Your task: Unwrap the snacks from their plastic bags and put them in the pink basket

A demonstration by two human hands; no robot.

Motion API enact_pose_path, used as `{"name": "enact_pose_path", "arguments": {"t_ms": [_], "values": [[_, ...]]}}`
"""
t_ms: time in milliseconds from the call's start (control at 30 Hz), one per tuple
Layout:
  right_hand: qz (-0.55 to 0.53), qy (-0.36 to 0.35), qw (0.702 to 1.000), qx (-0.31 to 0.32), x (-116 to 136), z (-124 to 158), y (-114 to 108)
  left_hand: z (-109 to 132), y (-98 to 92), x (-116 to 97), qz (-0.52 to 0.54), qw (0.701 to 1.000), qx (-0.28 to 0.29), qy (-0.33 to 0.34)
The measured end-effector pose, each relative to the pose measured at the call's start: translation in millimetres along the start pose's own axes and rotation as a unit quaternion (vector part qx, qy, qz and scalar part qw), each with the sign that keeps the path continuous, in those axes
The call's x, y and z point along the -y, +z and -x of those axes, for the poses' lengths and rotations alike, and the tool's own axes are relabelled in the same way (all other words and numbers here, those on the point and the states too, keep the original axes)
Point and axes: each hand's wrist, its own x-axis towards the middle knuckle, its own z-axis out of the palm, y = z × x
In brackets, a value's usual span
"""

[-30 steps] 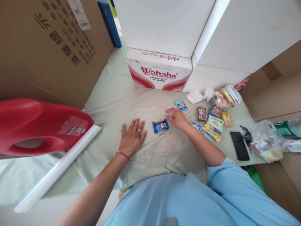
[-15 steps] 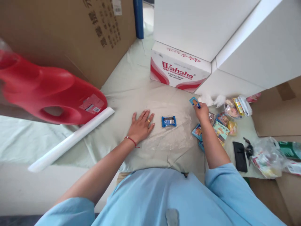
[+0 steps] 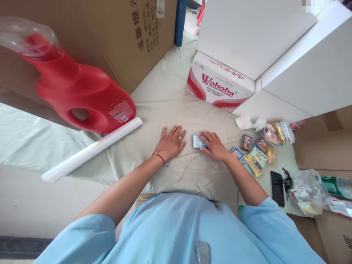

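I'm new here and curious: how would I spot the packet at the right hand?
Find the red-and-white box on the cloth, then look nearer, to the right hand. The light blue packet shows partly beneath it. Unlike the snacks piled farther right, it lies partly under a hand.

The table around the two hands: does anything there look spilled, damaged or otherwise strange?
Nothing looks spilled or damaged. Slightly untidy only: the clear plastic by the right hand lies wrinkled, and crumpled white scraps lie near the snack packets.
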Motion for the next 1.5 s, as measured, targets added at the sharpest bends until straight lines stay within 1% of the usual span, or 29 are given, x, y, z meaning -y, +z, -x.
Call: {"name": "enact_pose_path", "arguments": {"t_ms": [133, 300, 533, 700, 867, 1100, 1300, 1367, 1500], "values": [[0.01, -0.005, 1.0, -0.003, -3.7, -5.9, 3.4, -0.9, 0.3, 0.8, 0.003, 1.0, -0.001, 0.001], [0.004, 0.0, 1.0, -0.025, -4.2, -6.8, 13.3, 0.2, 0.2, 1.8, 0.002, 1.0, -0.009, 0.005], [0.0, 0.049, 0.998, -0.046, 12.0, -2.4, 20.9, 3.4, 1.6, 10.8, 0.009, 1.0, -0.005, 0.015], [-0.02, 0.036, 0.997, -0.061, 12.3, -2.3, 16.2, 3.2, 5.0, 18.3, -0.004, 1.0, 0.007, 0.027], [-0.009, 0.053, 0.997, -0.052, 9.9, -4.9, 10.6, 4.0, 5.9, 17.2, -0.013, 1.0, 0.01, 0.02], [0.021, 0.026, 0.998, -0.058, 8.1, -7.6, 20.2, 5.0, 2.0, 14.3, -0.022, 1.0, 0.01, 0.02], [0.018, -0.019, 0.997, -0.07, 8.9, -10.0, 27.1, 5.1, 0.0, 13.2, -0.021, 1.0, 0.012, 0.016], [0.01, -0.019, 0.997, -0.073, 9.3, -9.8, 30.0, 5.2, 0.5, 13.4, -0.02, 1.0, 0.013, 0.014], [-0.003, 0.007, 0.997, -0.081, 3.9, -6.5, 34.1, 6.5, 0.1, 12.9, -0.023, 1.0, 0.018, -0.001]]}}
